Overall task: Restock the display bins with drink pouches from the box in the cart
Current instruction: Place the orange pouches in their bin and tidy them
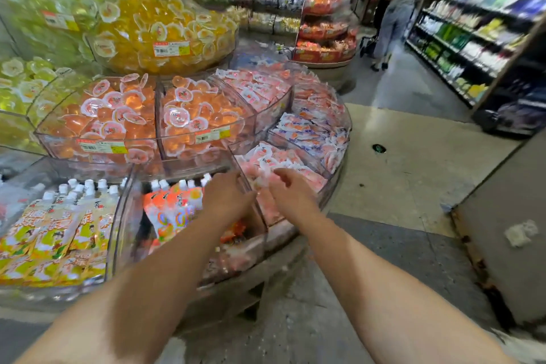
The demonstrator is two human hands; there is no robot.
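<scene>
Just two bare forearms in shot, no sleeves anywhere up to the bottom edge. The bare left hand (226, 196) and bare right hand (291, 190) have no gloves, and I can't spot any watch, ring or wristband. The fingers are pretty motion-blurred.

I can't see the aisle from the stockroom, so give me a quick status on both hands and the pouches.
Left hand over the orange pouch bin, grip unclear. Right hand on pink packets, grip blurred. Clear divider between the hands.
</scene>
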